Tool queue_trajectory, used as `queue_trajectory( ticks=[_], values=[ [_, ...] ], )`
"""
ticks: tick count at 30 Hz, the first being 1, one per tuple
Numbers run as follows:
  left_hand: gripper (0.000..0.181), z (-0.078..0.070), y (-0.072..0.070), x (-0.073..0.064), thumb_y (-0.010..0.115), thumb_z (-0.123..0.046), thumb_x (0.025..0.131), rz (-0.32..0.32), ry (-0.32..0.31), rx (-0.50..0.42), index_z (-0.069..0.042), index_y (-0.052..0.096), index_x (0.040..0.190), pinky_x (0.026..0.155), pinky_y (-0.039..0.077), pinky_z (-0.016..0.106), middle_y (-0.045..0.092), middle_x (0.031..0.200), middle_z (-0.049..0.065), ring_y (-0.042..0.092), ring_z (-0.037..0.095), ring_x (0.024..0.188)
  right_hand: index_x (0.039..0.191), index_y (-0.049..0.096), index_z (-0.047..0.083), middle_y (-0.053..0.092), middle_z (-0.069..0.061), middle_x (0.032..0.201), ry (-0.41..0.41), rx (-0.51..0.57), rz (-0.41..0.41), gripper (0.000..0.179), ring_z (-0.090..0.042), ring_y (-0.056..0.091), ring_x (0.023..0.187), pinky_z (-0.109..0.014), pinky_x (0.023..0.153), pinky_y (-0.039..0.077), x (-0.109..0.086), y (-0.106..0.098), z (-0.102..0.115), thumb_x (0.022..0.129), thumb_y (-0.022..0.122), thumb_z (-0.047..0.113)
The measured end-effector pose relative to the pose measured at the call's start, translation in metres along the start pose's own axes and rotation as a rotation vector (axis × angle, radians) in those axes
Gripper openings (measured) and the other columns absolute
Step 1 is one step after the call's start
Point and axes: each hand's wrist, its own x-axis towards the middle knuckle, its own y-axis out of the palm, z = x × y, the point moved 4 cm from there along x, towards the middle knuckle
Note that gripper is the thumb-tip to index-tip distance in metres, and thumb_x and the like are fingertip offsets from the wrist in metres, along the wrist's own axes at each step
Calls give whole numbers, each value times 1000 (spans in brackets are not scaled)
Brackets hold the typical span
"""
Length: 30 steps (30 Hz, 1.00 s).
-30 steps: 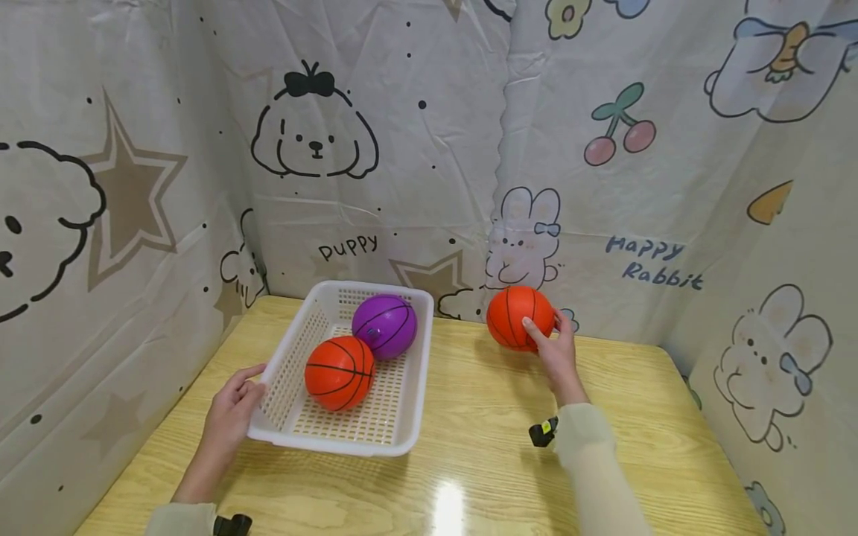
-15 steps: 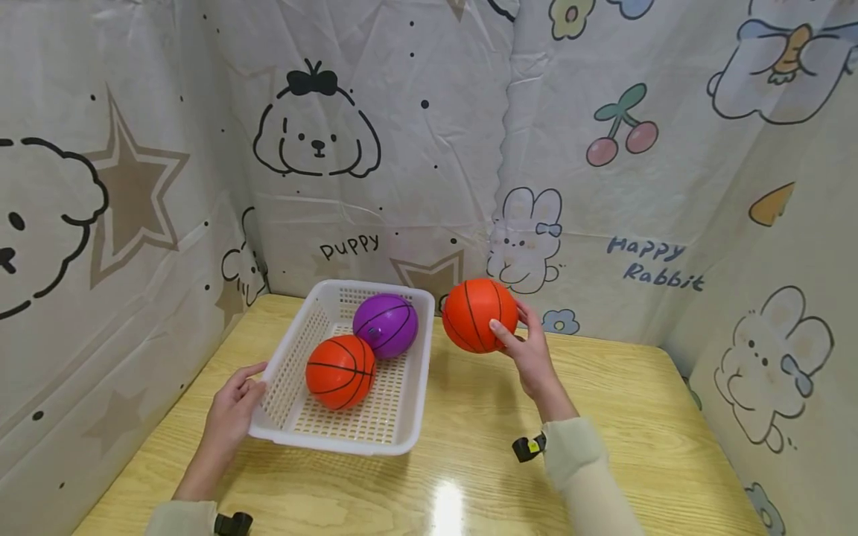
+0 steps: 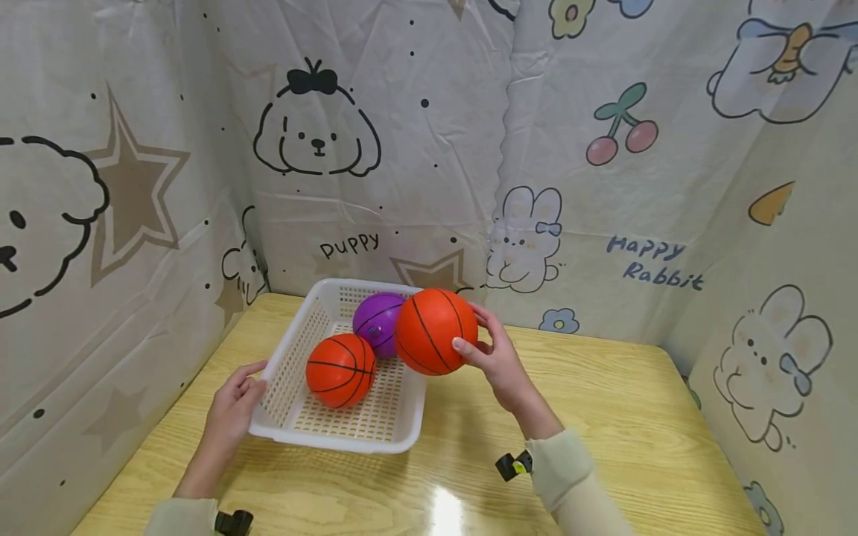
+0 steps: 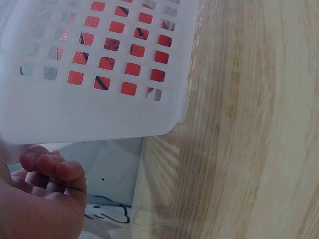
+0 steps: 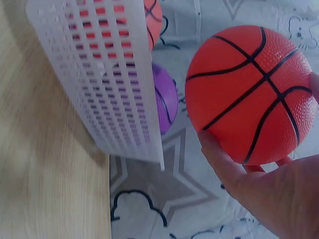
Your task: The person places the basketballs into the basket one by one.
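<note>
My right hand (image 3: 499, 365) grips an orange toy basketball (image 3: 436, 331) with black lines, thumb on its near side. In the head view this ball overlaps the right rim of a white plastic basket (image 3: 335, 445); the right wrist view shows it raised beside and above the basket wall (image 5: 107, 99). Inside the basket lie a second orange basketball (image 3: 340, 371) and a purple ball (image 3: 377, 321), partly hidden behind the held one. My left hand (image 3: 234, 406) holds the basket's left rim. The left wrist view shows its curled fingers (image 4: 71, 171) under the rim's edge.
The basket stands on a light wooden table (image 3: 590, 417). A patterned cloth (image 3: 429, 149) with cartoon animals hangs behind and along both sides of it. A small black wrist camera (image 3: 515, 466) sits at the right cuff, another (image 3: 234, 522) at the left.
My right hand has lifted the orange basketball from the table's back right and carried it left to the basket's right rim. The left hand and basket have stayed in place.
</note>
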Motion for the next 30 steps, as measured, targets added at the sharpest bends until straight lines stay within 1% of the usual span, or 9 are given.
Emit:
queue_trajectory(
  ticks=[5, 12, 15, 19, 23, 30],
  values=[
    [41, 1, 0, 1, 52, -14, 108, -3, 2, -4, 0, 51, 147, 62, 50, 23, 49, 80, -5, 54, 4, 73, 158, 35, 22, 31, -14, 159, 21, 3, 92, 74, -43, 59, 126, -45, 96, 57, -5, 15, 0, 95, 72, 30],
    [42, 3, -1, 1, 52, -15, 109, -1, -5, -7, 0, 51, 147, 62, 50, 23, 49, 80, -5, 54, 5, 73, 159, 35, 19, 30, -16, 160, 38, 44, 207, 77, -39, 62, 123, -45, 96, 57, -10, 34, -3, 94, 75, 30],
    [42, 3, -1, 0, 52, -15, 109, 1, -4, 0, 0, 50, 148, 62, 50, 23, 48, 80, -4, 54, 5, 73, 158, 36, 19, 30, -16, 162, 50, 42, 243, 78, -39, 61, 124, -46, 97, 56, -11, 41, -4, 93, 77, 32],
    [41, 0, -1, -1, 52, -14, 109, -1, 8, 1, 1, 51, 147, 62, 50, 23, 49, 80, -5, 54, 5, 73, 158, 37, 21, 31, -14, 162, 65, 9, 286, 80, -38, 59, 124, -47, 96, 57, -13, 49, -5, 91, 79, 35],
    [40, -1, 0, -2, 52, -13, 108, -7, 22, -5, 2, 52, 145, 62, 51, 24, 50, 79, -6, 55, 4, 72, 158, 38, 22, 33, -14, 161, 68, -21, 322, 80, -37, 58, 124, -47, 95, 57, -14, 56, -6, 91, 79, 35],
    [39, -3, 1, -3, 52, -12, 108, -8, 30, -7, 2, 52, 145, 62, 51, 24, 50, 79, -6, 55, 4, 72, 158, 38, 24, 35, -11, 161, 75, -75, 338, 78, -35, 58, 123, -45, 96, 57, -15, 63, -7, 91, 80, 30]
  ],
)
